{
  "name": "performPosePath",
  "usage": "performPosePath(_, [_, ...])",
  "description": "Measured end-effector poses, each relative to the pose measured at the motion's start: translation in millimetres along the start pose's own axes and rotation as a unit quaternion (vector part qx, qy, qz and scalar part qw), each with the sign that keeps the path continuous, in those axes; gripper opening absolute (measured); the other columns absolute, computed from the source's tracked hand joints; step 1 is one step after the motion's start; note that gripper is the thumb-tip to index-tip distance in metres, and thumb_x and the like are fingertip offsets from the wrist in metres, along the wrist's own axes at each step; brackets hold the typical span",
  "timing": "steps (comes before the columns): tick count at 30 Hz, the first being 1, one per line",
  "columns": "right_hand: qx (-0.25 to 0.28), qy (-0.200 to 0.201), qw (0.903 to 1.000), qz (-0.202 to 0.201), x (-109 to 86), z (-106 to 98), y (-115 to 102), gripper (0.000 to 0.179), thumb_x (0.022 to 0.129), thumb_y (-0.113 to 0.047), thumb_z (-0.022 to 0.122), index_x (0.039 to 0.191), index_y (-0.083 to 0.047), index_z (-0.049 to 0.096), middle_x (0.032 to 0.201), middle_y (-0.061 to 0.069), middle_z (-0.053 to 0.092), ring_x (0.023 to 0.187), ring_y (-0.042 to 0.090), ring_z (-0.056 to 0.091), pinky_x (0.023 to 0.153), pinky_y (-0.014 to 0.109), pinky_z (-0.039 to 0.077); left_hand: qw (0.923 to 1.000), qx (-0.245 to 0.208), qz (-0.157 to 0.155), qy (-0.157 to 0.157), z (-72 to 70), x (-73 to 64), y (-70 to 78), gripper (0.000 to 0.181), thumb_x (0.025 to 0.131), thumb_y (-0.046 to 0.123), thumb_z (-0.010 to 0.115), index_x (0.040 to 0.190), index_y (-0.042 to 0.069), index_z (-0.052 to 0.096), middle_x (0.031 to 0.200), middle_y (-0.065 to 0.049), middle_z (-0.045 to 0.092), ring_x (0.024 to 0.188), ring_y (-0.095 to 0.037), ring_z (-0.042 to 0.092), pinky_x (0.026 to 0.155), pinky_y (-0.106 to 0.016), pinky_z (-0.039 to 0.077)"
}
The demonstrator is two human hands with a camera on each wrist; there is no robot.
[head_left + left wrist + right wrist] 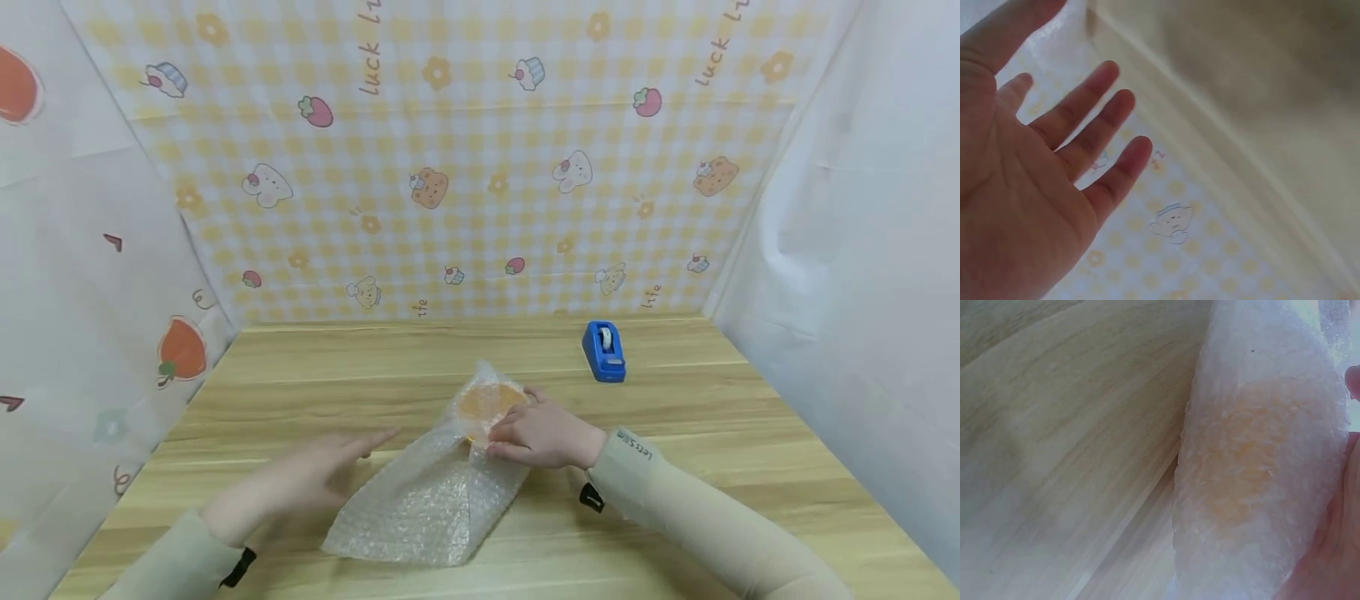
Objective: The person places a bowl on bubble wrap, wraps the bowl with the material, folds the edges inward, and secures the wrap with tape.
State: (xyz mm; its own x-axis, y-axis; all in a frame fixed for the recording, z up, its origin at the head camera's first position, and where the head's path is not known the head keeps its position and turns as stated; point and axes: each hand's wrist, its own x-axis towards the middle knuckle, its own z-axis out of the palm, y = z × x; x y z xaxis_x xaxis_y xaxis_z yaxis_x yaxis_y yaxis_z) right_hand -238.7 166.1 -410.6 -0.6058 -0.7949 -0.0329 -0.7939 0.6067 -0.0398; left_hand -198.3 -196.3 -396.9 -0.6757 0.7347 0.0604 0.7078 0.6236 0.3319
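Note:
A sheet of bubble wrap (pixel 420 508) lies slanted across the middle of the table, wrapped over a round orange object (pixel 480 406) at its far end. The orange shows through the film in the right wrist view too, where the wrap (pixel 1241 562) fills the right side. My right hand (pixel 543 432) grips the wrapped object from its right, fingers bent over its top. To the left of the sheet, my left hand (pixel 315 471) is held apart from it, holding nothing. Its palm and spread fingers (pixel 1094 112) show in the left wrist view.
A blue tape dispenser (pixel 604 354) with a roll of tape stands at the back right of the wooden table (pixel 337 367). A yellow checked cloth (pixel 480 225) hangs behind the table, and pale cloths hang along both sides.

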Motion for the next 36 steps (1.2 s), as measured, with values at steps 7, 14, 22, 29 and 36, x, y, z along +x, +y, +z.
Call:
performPosePath(7, [0.005, -0.002, 1.0, 0.003, -1.2, -3, -2, 0.051, 0.102, -0.051, 0.031, 0.124, -0.021, 0.067, 0.125, -0.006, 0.064, 0.119, 0.017, 0.055, 0.109, 0.063, 0.015, 0.9999, -0.009, -0.004, 0.01, 10.4, -7.0, 5.2, 0.088, 0.076, 0.066, 0.067, 0.15, 0.029, 0.038, 0.132, 0.008, 0.058, 0.117, -0.023, 0.055, 0.092, -0.053, 0.046])
performPosePath(14, [0.005, -0.001, 1.0, 0.002, -2.2, -4, -1, 0.051, 0.102, -0.05, 0.032, 0.124, -0.02, 0.067, 0.125, -0.005, 0.064, 0.119, 0.018, 0.055, 0.108, 0.064, 0.016, 0.9969, 0.032, 0.063, 0.033, 12.9, -2.9, 16.7, 0.074, 0.079, 0.006, 0.073, 0.145, 0.028, 0.047, 0.141, 0.001, 0.051, 0.126, -0.025, 0.049, 0.099, -0.053, 0.042])
performPosePath(22, [0.004, -0.003, 1.0, 0.003, -0.9, -1, -1, 0.053, 0.102, -0.051, 0.03, 0.124, -0.021, 0.067, 0.125, -0.006, 0.064, 0.12, 0.018, 0.055, 0.108, 0.064, 0.015, 0.9899, 0.028, 0.128, 0.054, 11.6, 1.1, 21.8, 0.084, 0.065, -0.018, 0.064, 0.13, 0.036, 0.062, 0.148, 0.0, 0.044, 0.131, -0.028, 0.043, 0.096, -0.06, 0.04])
performPosePath(29, [0.0, -0.001, 1.0, 0.0, 0.9, -1, -2, 0.051, 0.102, -0.05, 0.031, 0.124, -0.021, 0.067, 0.124, -0.006, 0.064, 0.119, 0.018, 0.055, 0.109, 0.064, 0.015, 0.9895, 0.026, 0.141, 0.019, 8.1, 2.3, 26.9, 0.071, 0.071, -0.016, 0.066, 0.124, 0.032, 0.067, 0.15, 0.004, 0.042, 0.132, -0.029, 0.042, 0.097, -0.063, 0.038])
performPosePath(36, [-0.005, -0.002, 1.0, 0.001, 2.6, -1, -3, 0.048, 0.102, -0.048, 0.033, 0.124, -0.022, 0.067, 0.125, -0.007, 0.064, 0.12, 0.018, 0.055, 0.11, 0.062, 0.014, 0.9923, 0.0, 0.122, -0.022, 8.9, 11.2, 38.1, 0.039, 0.084, 0.001, 0.06, 0.101, 0.036, 0.067, 0.147, 0.012, 0.043, 0.135, -0.025, 0.039, 0.1, -0.064, 0.034])
